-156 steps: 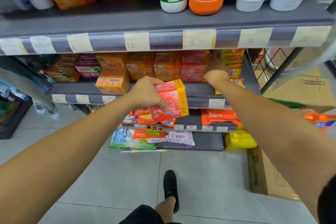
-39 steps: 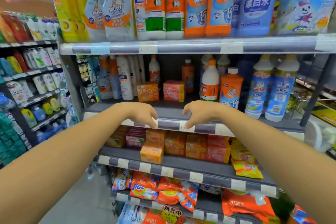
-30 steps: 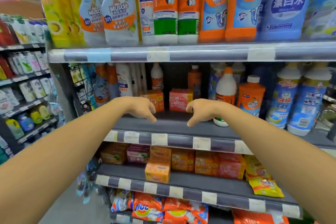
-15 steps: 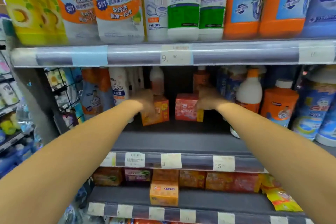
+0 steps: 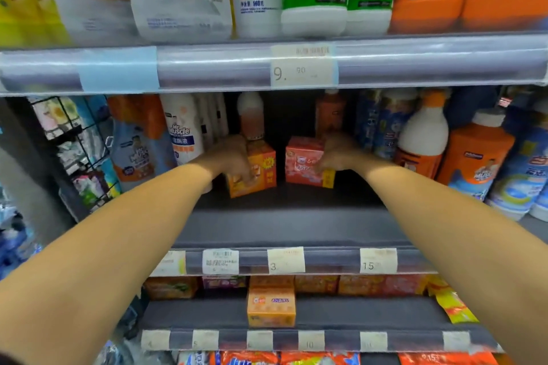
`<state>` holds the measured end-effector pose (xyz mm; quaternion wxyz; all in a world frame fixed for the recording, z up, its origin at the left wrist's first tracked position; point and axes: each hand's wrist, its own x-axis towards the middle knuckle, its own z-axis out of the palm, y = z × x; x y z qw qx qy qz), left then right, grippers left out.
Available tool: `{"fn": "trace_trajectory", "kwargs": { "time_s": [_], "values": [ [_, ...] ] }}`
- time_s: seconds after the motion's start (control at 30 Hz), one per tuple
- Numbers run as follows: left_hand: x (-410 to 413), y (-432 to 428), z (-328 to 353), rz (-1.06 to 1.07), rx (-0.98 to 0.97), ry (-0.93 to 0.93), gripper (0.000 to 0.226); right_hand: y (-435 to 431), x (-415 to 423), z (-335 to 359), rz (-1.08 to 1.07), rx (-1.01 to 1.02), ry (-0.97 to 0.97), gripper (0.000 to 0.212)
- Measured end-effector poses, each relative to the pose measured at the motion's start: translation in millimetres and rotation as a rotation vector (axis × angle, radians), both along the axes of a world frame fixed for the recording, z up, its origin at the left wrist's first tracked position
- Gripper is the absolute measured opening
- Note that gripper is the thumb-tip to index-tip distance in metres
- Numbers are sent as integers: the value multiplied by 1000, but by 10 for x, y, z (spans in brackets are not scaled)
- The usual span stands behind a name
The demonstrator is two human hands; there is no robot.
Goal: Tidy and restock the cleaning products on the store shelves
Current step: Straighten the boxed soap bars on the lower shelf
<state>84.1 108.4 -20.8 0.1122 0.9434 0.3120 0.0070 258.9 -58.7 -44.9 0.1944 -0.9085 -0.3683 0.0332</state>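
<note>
Two small soap boxes stand side by side deep on the middle shelf (image 5: 284, 225). My left hand (image 5: 231, 161) grips the orange box (image 5: 262, 169) from its left side, fingers curled over its front. The red box (image 5: 302, 161) to the right is held by my right hand (image 5: 336, 154), whose fingers wrap its right edge. Both arms reach far in under the upper shelf (image 5: 415, 62). A narrow gap separates the two boxes.
Tall cleaner bottles flank the boxes: a white Mr Muscle bottle (image 5: 184, 133) on the left, a white and orange bottle (image 5: 422, 139) and an orange bottle (image 5: 474, 154) on the right. More bottles stand behind. The shelf below holds several soap packs, one orange pack (image 5: 271, 307) at the front.
My view has risen from the lower soap shelf to the middle shelf. Both hands, held above the shelf edge a second ago, have reached in and closed on the two boxes.
</note>
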Motion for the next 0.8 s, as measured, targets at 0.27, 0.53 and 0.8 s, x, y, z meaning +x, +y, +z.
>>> {"fn": "trace_trajectory", "kwargs": {
  "time_s": [0.27, 0.53, 0.8],
  "values": [
    [-157, -265, 22, 75, 96, -82, 49, -221, -270, 9, -17, 117, -26, 62],
    [-549, -917, 552, 177, -108, -115, 45, -1006, -639, 490, 53, 156, 51, 67],
    [-1014, -1985, 790, 59, -331, -116, 57, -2346, -872, 703, 181, 187, 230, 62]
  ]
}}
